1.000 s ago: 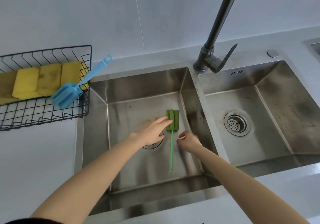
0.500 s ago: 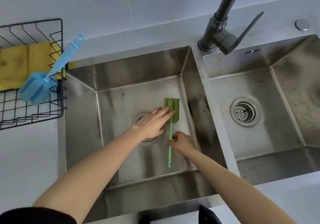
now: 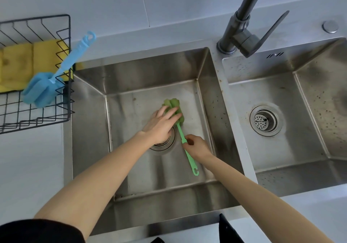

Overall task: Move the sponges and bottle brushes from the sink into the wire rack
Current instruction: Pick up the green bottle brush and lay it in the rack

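A green bottle brush (image 3: 179,128) lies in the left basin of the steel sink (image 3: 90,96), its sponge head away from me and its handle slanting toward me. My left hand (image 3: 159,124) has its fingers wrapped over the green sponge head. My right hand (image 3: 197,146) pinches the green handle near its middle. At the left stands the black wire rack (image 3: 65,70) on the counter. It holds yellow sponges (image 3: 20,64) and a blue bottle brush (image 3: 48,81) whose handle sticks out over the rack's right wall.
A dark faucet (image 3: 242,19) with a side lever rises between the two basins. The right basin (image 3: 309,85) holds only its drain strainer (image 3: 265,120). A round metal cap (image 3: 330,26) sits on the counter at the far right. The white tiled wall runs behind.
My left fingers have closed over the green sponge head and my right hand has pinched the handle. The brush has swung so its handle end points more to the right.
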The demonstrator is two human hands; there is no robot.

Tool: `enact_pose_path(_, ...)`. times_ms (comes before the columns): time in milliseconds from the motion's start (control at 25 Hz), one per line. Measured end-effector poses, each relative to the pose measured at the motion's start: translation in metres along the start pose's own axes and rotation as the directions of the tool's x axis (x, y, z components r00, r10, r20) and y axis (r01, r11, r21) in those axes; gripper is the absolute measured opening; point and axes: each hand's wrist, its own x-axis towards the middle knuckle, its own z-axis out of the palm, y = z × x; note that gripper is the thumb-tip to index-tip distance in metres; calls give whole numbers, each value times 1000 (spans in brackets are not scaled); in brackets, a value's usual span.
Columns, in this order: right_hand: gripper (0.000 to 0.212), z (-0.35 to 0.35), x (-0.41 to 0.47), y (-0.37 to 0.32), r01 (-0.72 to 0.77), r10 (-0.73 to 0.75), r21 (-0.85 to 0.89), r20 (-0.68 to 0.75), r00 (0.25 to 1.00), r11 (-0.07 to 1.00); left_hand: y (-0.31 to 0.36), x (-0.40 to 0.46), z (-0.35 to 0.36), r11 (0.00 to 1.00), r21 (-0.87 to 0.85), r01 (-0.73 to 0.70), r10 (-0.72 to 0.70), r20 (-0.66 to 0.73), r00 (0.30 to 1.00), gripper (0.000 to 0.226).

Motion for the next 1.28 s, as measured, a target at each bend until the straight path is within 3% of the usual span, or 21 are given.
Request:
enact_pose_path(200,33,-24,-21,-17,102,-104,24,109,989,994,-11,-22,-8,998,41,51,-48,-60,997,70)
enact_pose_path(400,37,-40,-44,-29,103,-126,107,240,962,989,-18,-55,-14,997,12,76,-75,-77,994,65)
enact_pose_path(680,33,-62,-82,-47,242,-231,-10,269,935,970,-15,-95,-34,998,-62,21,-33,-194,980,54)
enact_pose_path(880,33,-74,-103,-62,318,-241,-226,312,919,920,-19,-134,-35,988,-138,65,-98,-250,963,53)
enact_pose_path(1080,30,-82,-118,-77,354,-318,-169,206,925,920,-30,-176,-31,959,-244,143,-220,-326,919,55)
enact_pose_path(1280,27,-80,-125,-94,384,-388,55,67,919,921,-37,-205,-31,947,-284,147,-260,-412,873,58)
